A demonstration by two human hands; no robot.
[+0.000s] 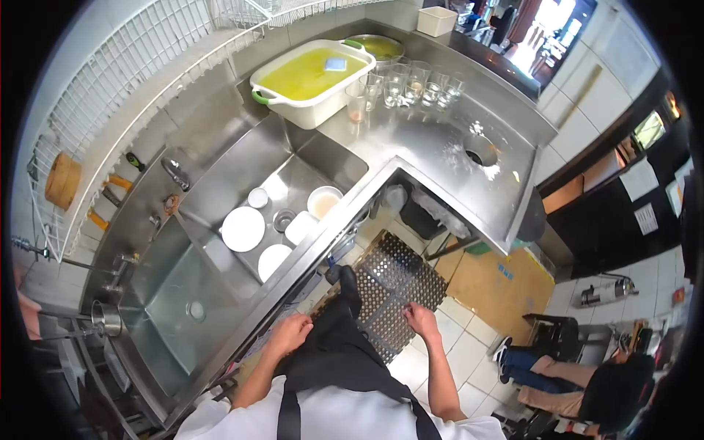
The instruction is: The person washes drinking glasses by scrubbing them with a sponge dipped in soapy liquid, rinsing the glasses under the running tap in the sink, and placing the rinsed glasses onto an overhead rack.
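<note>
My left hand (292, 334) hangs in front of the sink edge, fingers curled in, with nothing seen in it. Over the floor, my right hand (420, 321) is closed in a loose fist, away from any object. Nearest to the left hand is the steel double sink (213, 273). In its far basin lie a round white plate (243, 229), a small white dish (257, 197), a white bowl (324, 202) with cloudy liquid, and other white dishes (276, 262) by the front wall. The near basin (170, 314) holds clear water.
A white tub (312, 110) of yellow-green liquid, with a blue sponge (335, 64) in it, stands beyond the sink. Several glasses (394, 86) stand beside it. The counter has a round hole (481, 152). A black rubber mat (396, 282) covers the floor. A seated person (579, 378) is at right.
</note>
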